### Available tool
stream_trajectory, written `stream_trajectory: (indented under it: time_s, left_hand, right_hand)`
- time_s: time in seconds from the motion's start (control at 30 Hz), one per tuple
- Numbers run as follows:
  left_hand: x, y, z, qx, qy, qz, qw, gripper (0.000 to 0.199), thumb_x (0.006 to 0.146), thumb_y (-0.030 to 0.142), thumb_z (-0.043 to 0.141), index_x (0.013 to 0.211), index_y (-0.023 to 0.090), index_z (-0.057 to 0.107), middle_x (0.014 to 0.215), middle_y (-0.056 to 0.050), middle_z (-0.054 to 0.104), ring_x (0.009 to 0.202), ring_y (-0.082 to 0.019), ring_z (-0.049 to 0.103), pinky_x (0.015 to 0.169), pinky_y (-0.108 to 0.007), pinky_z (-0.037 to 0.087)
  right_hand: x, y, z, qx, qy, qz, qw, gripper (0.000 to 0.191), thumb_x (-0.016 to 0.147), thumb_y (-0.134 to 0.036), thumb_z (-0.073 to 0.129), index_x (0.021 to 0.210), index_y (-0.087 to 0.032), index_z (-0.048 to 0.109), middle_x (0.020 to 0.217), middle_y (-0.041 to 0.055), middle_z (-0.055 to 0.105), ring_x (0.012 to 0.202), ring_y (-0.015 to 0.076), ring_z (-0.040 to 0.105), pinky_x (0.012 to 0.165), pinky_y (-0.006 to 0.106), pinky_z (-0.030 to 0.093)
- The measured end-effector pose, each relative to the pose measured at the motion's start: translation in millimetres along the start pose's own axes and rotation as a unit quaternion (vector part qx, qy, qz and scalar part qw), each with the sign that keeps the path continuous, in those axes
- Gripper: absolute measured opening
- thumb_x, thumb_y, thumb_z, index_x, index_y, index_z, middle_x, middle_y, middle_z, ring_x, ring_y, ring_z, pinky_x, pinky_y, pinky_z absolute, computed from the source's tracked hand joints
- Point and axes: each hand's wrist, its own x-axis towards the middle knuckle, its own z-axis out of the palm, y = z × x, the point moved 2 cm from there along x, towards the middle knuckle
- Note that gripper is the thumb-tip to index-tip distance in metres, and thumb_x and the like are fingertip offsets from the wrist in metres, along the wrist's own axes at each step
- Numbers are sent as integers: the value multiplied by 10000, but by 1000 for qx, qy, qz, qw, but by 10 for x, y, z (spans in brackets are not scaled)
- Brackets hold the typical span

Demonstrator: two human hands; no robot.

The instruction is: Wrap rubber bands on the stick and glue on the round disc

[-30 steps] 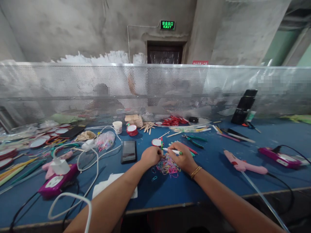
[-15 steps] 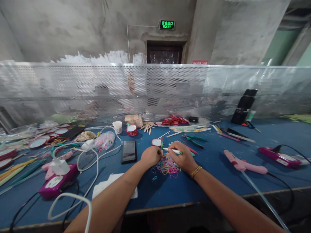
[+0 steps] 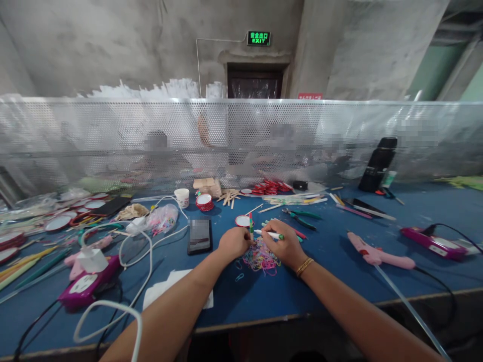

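Note:
My left hand is closed round the lower end of a small upright craft stick with red and green bands. In my right hand is a white marker pen with a green end, its tip pointing left at the stick. Whether the tip touches the stick I cannot tell. Beneath both hands lies a heap of colourful rubber bands, partly covered by the fingers. A round red-rimmed white disc lies just behind the stick.
Left of my hands are a phone, white cables and a purple power strip. A pink glue gun and a second purple strip lie right. Green-handled pliers lie behind. A perforated metal screen borders the table.

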Motion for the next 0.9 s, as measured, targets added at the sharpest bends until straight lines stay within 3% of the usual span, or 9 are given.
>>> stream_trajectory:
  time_s: [0.17, 0.9]
  left_hand:
    - [16, -13, 13, -2, 3, 5, 1000, 164, 759, 362, 640, 820, 225, 704, 841, -25, 713, 783, -159, 626, 659, -241, 405]
    - [6, 18, -10, 5, 0, -10, 1000, 163, 756, 352, 652, 832, 220, 710, 872, -35, 723, 838, -171, 645, 685, -232, 424]
  right_hand:
    - [6, -28, 2, 15, -13, -25, 999, 144, 842, -218, 530, 708, -206, 579, 682, 19, 591, 677, 162, 525, 656, 278, 387]
    - [1, 13, 2, 2, -6, -1, 1000, 167, 839, -223, 531, 675, -196, 545, 665, 17, 576, 656, 152, 514, 646, 272, 371]
